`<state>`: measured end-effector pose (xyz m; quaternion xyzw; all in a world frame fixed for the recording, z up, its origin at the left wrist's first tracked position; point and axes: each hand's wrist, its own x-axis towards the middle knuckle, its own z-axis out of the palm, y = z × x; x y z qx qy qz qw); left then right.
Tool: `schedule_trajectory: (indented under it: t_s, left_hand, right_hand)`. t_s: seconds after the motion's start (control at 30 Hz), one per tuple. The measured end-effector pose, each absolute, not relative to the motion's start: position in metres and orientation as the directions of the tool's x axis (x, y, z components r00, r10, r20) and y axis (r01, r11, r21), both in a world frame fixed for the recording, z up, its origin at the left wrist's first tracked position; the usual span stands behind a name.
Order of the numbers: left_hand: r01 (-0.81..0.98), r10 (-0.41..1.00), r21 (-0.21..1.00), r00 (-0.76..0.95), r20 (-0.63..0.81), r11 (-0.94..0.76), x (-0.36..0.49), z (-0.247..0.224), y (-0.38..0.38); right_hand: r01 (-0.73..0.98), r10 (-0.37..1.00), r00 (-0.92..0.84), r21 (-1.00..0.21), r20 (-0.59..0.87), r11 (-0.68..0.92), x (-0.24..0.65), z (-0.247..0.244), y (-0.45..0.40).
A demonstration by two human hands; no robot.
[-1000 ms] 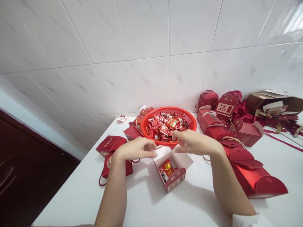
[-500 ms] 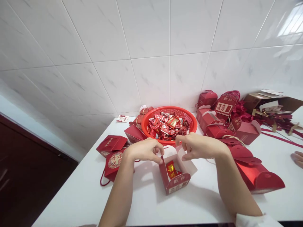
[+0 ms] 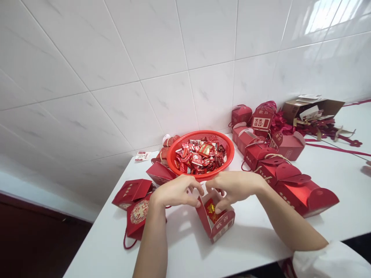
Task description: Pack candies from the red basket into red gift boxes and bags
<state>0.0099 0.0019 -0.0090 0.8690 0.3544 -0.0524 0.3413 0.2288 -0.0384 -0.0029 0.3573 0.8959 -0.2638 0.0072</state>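
A small red gift box [image 3: 221, 227] stands on the table in front of me, its top flaps raised. Inside it lie red-and-gold wrapped candies [image 3: 211, 210]. My left hand [image 3: 179, 191] pinches the upper edge of the box's left side between thumb and fingers. From the right, my right hand [image 3: 233, 189] grips the box's right flap, its thumb over the opening; the back of the hand hides much of that flap. Just behind both hands is a red plastic basket [image 3: 230, 152] heaped with wrapped candies [image 3: 199, 156].
Left of the box lie red boxes with cord handles [image 3: 142, 213]. A row of red boxes [image 3: 307, 195] runs along the right. Farther back are a cardboard carton [image 3: 330, 106] and ribbons [image 3: 342, 148]. A tiled wall [image 3: 162, 92] borders the table. Part of another person's hand [image 3: 366, 169] shows at the right edge.
My right hand has moved left and down, bringing the box's right flap inward. My left hand keeps its hold on the left side. The view has turned slightly right.
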Motion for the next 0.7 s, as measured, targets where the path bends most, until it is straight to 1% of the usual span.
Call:
schedule_trajectory:
  t_s: [0.07, 0.13, 0.2, 0.3, 0.43, 0.53, 0.7]
  left_hand:
    - [0.638, 0.550, 0.556, 0.761, -0.345, -0.533, 0.012, -0.009, 0.002]
    - [0.636, 0.535, 0.561, 0.764, -0.360, -0.531, 0.013, -0.010, 0.003]
    - [0.645, 0.549, 0.573, 0.753, -0.362, -0.506, 0.014, -0.010, 0.005]
    - [0.662, 0.580, 0.578, 0.731, -0.359, -0.477, 0.014, -0.010, 0.007]
    - [0.677, 0.598, 0.535, 0.721, -0.349, -0.505, 0.018, -0.010, 0.005]
    - [0.692, 0.611, 0.515, 0.709, -0.351, -0.507, 0.022, -0.011, 0.004]
    - [0.736, 0.686, 0.490, 0.652, -0.324, -0.468, 0.025, -0.012, 0.000]
  right_hand:
    - [0.703, 0.697, -0.692, -0.396, -0.187, 0.591, 0.229, -0.009, -0.045]
    - [0.735, 0.738, -0.654, -0.371, -0.168, 0.567, 0.233, -0.016, -0.053]
    - [0.724, 0.748, -0.649, -0.415, -0.141, 0.551, 0.238, -0.021, -0.061]
    - [0.677, 0.754, -0.650, -0.522, -0.095, 0.519, 0.245, -0.025, -0.073]
    - [0.636, 0.800, -0.599, -0.613, -0.011, 0.468, 0.247, -0.036, -0.090]
    - [0.594, 0.807, -0.589, -0.653, 0.044, 0.470, 0.248, -0.049, -0.097]
    - [0.590, 0.831, -0.549, -0.660, 0.095, 0.465, 0.247, -0.065, -0.095]
